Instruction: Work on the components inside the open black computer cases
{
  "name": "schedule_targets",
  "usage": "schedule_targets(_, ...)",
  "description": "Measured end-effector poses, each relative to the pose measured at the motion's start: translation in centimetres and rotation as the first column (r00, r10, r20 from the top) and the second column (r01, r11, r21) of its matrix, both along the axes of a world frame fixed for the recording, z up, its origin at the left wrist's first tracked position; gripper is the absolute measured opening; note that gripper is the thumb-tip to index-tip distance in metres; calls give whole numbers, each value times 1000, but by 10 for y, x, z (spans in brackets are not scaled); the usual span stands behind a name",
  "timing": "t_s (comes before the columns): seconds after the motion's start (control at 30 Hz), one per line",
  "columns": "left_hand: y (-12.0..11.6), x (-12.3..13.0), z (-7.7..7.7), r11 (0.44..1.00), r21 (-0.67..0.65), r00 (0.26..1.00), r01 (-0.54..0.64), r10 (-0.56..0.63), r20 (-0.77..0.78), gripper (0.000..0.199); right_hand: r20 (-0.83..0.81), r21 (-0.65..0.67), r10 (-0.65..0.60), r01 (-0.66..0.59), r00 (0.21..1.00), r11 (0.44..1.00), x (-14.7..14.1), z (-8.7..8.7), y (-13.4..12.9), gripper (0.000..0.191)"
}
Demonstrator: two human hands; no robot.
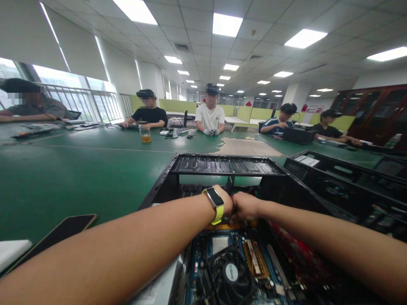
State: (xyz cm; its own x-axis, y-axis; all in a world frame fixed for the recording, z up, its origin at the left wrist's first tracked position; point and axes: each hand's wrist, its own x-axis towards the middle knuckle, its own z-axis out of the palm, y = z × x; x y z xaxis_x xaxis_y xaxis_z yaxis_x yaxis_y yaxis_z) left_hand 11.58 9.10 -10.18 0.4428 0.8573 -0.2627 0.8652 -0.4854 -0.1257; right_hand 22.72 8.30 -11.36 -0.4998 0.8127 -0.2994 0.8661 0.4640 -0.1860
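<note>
Both of my hands reach into an open black computer case (159,180) lying on the table. My left hand (225,201), with a yellow-strapped watch (215,199) at the wrist, is bent inward and closed over the case's interior. Right beside it, my right hand (246,206) is closed, its fingers curled and pressed together. Whatever is between the fingers of either hand is hidden. Below the hands is a blue motherboard (203,250) with a black cooling fan (231,272) and memory modules (256,258). A red circuit card (297,254) sits under my right forearm.
A second black case (337,182) stands close on the right. On the green table (111,178), a dark phone-like slab (68,224) and a white object (12,252) lie at left. Farther off are a cup (146,134), a bare patch (248,147) and several seated people.
</note>
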Motion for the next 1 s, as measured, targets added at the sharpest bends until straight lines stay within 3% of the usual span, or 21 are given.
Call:
schedule_targets(0.07, -7, 0, 9, 999, -36, 994, 27, -31, -105, 10, -42, -6, 2, -3, 999, 1000, 1, -2, 1, 26)
schedule_targets(0.27, -19, 2, 22, 1000, -19, 998, -14, 13, -62, 26, -94, -6, -2, 1, 996, 1000, 3, -11, 4, 28)
schedule_targets(0.43, -26, 1, 35, 999, -31, 995, 41, -44, -89, 22, -135, -2, 37, -38, 990, 999, 4, -12, 5, 27)
schedule_targets(0.7, -21, -1, 29, 991, -54, 952, 118, -129, -276, 41, 33, -21, 70, -69, 997, 997, -1, -2, 0, 31)
schedule_targets(0.77, -16, -3, 38, 981, -116, 935, 157, -185, -301, 38, 111, 23, 102, -105, 989, 994, -3, 9, -1, 33)
schedule_targets(0.83, -18, -10, 60, 967, -122, 943, 225, -248, -223, 34, 216, 63, 112, -128, 970, 990, -6, 30, -7, 37)
schedule_targets(0.93, -43, -32, 104, 937, 33, 937, 348, -348, -1, 33, 263, 113, 68, -101, 962, 988, -2, 74, -35, 39)
schedule_targets(1.0, -77, -54, 120, 900, 188, 899, 392, -418, 128, 39, 146, 210, 48, -79, 988, 974, 9, 92, -71, 38)
